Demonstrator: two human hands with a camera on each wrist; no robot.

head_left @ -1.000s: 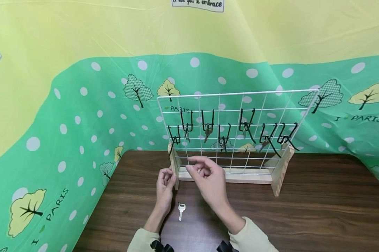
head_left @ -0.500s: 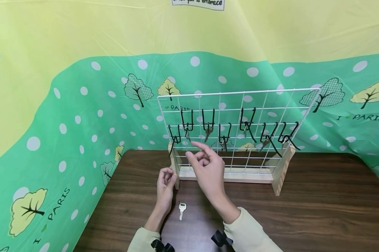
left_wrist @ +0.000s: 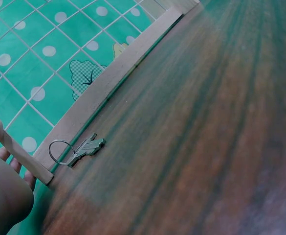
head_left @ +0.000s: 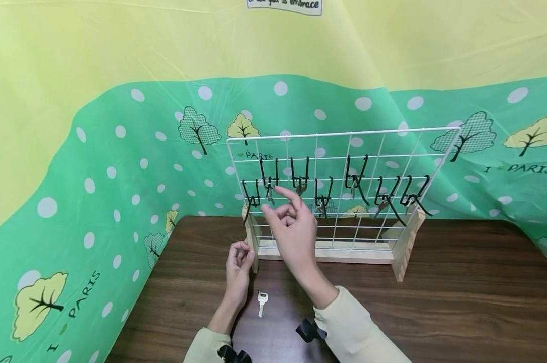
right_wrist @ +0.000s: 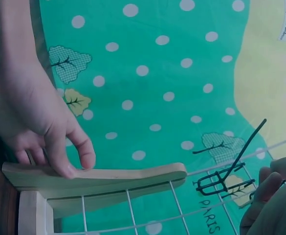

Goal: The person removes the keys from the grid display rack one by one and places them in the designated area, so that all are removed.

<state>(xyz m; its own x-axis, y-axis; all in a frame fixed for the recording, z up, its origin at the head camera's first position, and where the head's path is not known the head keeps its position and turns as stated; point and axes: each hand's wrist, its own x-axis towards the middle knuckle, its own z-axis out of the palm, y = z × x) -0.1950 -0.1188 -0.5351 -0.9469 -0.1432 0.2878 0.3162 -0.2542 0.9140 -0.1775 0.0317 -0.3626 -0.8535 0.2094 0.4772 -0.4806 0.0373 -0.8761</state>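
A white wire grid rack stands on wooden legs, with several black hooks on it, some with keys hanging. My left hand grips the rack's left wooden leg, thumb and fingers at its edge. My right hand is raised in front of the grid, index finger extended and thumb apart, the other fingers curled. Its index fingertip overlaps the area beside a small key on the upper left hook. Between thumb and index finger nothing shows. A silver key with a ring lies on the table.
The dark wooden table carries the rack near its back edge. A green and yellow patterned cloth hangs behind and to the left. Another black hook sticks out at the grid's left end.
My right hand has risen from low in front of the grid up toward the upper left hook and its key. The left hand and the key on the table have stayed put.
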